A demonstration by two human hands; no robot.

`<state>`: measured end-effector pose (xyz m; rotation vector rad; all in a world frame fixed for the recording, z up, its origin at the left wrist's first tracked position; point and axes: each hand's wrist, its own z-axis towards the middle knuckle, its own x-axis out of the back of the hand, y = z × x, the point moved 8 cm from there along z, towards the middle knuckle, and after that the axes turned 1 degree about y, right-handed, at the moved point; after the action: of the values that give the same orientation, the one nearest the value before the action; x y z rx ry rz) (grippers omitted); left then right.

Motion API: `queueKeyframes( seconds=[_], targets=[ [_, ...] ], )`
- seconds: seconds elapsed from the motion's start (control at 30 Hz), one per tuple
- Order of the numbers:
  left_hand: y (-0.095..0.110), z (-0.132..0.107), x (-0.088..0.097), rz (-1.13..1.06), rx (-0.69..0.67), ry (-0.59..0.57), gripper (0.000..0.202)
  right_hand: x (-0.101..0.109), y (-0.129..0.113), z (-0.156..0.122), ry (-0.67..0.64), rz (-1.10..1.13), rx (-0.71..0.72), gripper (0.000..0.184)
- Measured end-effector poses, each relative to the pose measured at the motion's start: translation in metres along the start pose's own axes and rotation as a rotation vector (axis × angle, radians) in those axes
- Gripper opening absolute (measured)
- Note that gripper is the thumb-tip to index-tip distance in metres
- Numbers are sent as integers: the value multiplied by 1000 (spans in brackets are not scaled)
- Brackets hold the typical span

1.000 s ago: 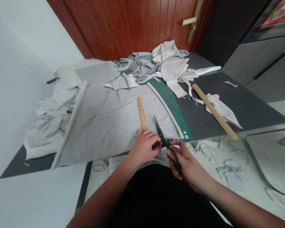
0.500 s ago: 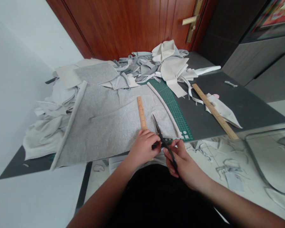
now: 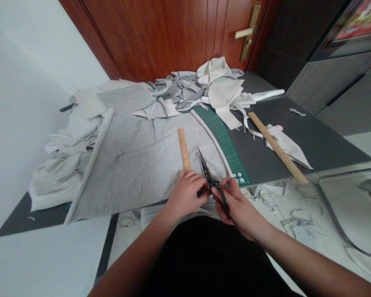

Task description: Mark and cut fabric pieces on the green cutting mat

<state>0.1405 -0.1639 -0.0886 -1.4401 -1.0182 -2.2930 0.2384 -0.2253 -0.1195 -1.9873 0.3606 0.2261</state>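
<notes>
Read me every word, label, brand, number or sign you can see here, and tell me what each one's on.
No text is readable here.
Short ruler on the gray cloth: marks too small to read.
Long ruler: any marks too small to read.
Green mat: pale corner marks, not legible.
Colorful picture, upper right: too blurred.

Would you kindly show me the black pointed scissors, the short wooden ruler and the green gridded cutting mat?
Black pointed scissors (image 3: 209, 177), head view: near the pivot.
Short wooden ruler (image 3: 184, 149), head view: its flat face.
Green gridded cutting mat (image 3: 224, 139), head view: its uncovered strip.
</notes>
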Motion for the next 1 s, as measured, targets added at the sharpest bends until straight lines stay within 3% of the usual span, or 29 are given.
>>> queueKeyframes(
  seconds=[0.37, 1.0],
  targets=[
    [1, 0, 0, 11, -1, -9, 9, 0, 2, 6, -50, -20, 32, 61],
    [1, 0, 0, 12, -16, -4, 7, 0, -9, 21, -18, -2, 58, 62]
  ],
)
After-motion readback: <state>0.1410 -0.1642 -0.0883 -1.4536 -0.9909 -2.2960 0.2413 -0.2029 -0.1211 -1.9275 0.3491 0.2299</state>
